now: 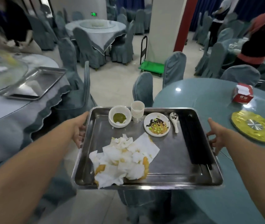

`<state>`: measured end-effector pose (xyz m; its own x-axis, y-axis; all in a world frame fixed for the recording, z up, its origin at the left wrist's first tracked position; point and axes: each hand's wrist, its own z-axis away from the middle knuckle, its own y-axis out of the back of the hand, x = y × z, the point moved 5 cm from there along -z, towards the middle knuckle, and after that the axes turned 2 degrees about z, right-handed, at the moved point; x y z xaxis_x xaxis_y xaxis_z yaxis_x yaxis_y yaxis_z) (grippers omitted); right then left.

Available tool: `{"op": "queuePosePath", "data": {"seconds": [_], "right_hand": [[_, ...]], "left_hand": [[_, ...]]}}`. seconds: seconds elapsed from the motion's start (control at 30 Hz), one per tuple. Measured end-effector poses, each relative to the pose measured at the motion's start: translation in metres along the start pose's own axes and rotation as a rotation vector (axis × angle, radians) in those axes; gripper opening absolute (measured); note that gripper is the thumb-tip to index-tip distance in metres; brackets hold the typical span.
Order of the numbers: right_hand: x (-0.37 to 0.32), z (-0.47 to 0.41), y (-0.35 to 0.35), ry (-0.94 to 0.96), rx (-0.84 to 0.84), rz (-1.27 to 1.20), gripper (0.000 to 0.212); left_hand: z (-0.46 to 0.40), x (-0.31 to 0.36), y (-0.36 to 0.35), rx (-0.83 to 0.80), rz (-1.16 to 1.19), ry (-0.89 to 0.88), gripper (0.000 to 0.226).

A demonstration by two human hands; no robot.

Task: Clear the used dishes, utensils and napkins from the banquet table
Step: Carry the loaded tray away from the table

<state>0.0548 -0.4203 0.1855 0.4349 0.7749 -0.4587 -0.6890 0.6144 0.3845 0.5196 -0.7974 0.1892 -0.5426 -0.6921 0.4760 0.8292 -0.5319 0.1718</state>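
**Loaded steel tray held between both hands beside the bench**

I see the steel tray (169, 160) carried level between my two hands. My left hand (79, 128) grips the tray's left rim, fingers curled under the edge. My right hand (216, 136) sits at the right rim, fingers spread and partly curled against it; I cannot tell whether that grip is truly closed on the rim.

On the tray's near left lies a heap of crumpled white napkins (122, 159), stained yellow. At the far side stand stacked white bowls (119, 116), the top one holding green sauce, just beside a stack of small white cups (137, 111). Right of these is a small plate (157, 124) with food scraps, then a white ceramic spoon (174, 120), then black chopsticks (193, 139) along the right side.

The tray hangs beside the teal bench (209, 97), which carries a red-and-white tissue box (242, 93), its lettering unreadable, and a yellow turntable base (255, 126).
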Motion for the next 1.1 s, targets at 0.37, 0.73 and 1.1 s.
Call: {"op": "queuePosePath", "data": {"seconds": [0.37,0.73,1.1], "right_hand": [[-0.083,0.056,-0.195,0.133,-0.197,0.325,0.098],[-0.116,0.128,-0.397,0.269,-0.419,0.648,0.103],[-0.042,0.266,-0.637,0.354,-0.627,1.013,0.111]], "left_hand": [[0.048,-0.126,0.185,0.166,0.24,0.031,0.1],[0.125,-0.334,0.287,0.384,0.684,0.148,0.105],[0.224,-0.569,0.356,0.602,1.046,0.294,0.098]]}}
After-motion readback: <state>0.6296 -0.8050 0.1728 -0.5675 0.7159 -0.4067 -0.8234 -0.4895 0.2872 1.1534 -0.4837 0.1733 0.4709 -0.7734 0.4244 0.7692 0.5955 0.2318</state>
